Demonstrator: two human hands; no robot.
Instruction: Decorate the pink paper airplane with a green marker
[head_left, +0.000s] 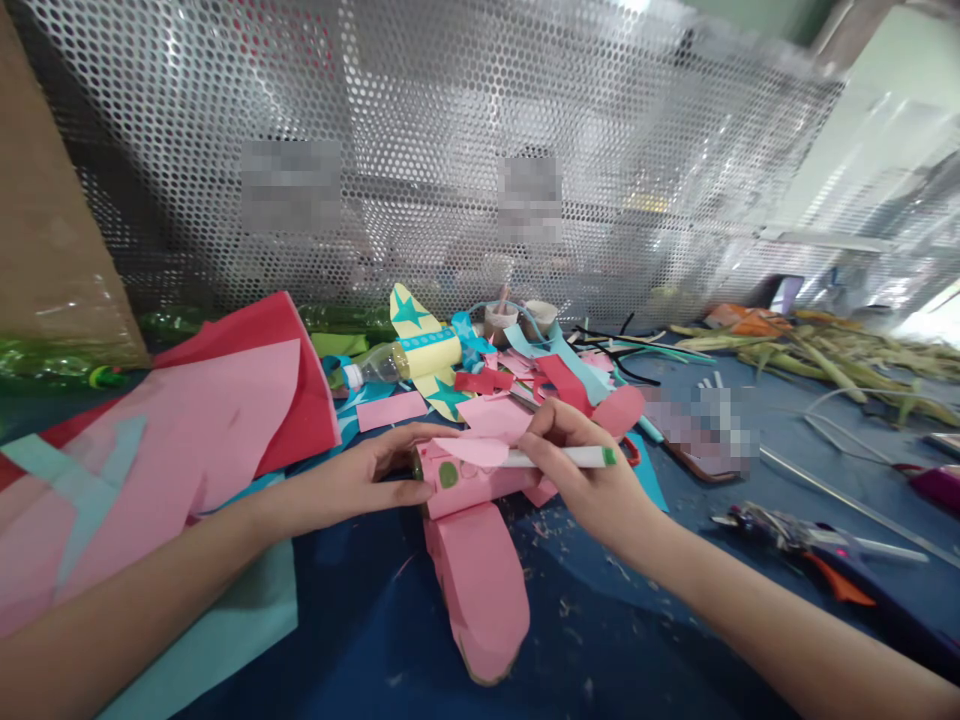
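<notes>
Plane (474, 545), pink, green-dotted, left hand (358, 482) gripping, right hand (594, 488) holding marker (561, 457)

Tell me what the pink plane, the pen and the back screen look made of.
The pink plane looks like matte paper over card: a thick brownish edge shows on its wing. The pen seems smooth white plastic with a green cap. The back screen is likely perforated sheet metal, silvery with glare.

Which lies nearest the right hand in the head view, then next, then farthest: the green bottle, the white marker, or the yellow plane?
1. White marker: held in the right hand.
2. Yellow plane: behind it, to the left.
3. Green bottle: at the far left edge.
</notes>
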